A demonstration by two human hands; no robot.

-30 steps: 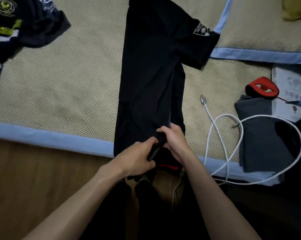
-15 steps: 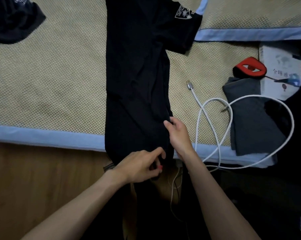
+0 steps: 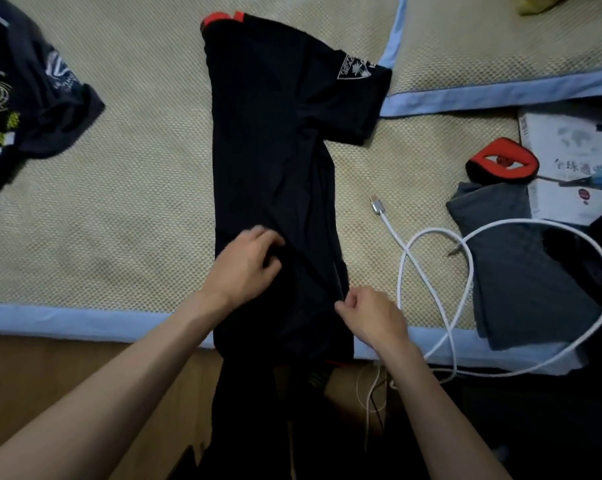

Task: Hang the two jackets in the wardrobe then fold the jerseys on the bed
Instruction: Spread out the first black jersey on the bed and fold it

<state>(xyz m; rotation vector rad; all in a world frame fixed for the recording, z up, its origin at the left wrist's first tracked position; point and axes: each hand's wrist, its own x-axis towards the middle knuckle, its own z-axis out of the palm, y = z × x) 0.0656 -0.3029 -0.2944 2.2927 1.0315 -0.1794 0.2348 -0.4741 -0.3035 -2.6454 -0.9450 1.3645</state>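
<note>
A black jersey lies lengthwise on the woven bed mat, folded into a narrow strip, with one sleeve bearing a white crest sticking out to the right and its red collar at the far end. Its lower hem hangs over the bed's blue edge. My left hand rests on the lower part of the jersey, fingers bunching the cloth. My right hand pinches the jersey's right edge near the bed edge. A second dark jersey with yellow print lies crumpled at the far left.
A white charging cable loops on the bed to the right, over folded grey cloth. A red and black eye-shaped item and a white book lie beyond. A blue-trimmed pillow sits at top right. Wooden floor is below.
My left hand moved from the hanging hem up onto the jersey's body. My right hand shifted down along the right edge. The view pulled back, showing the collar.
</note>
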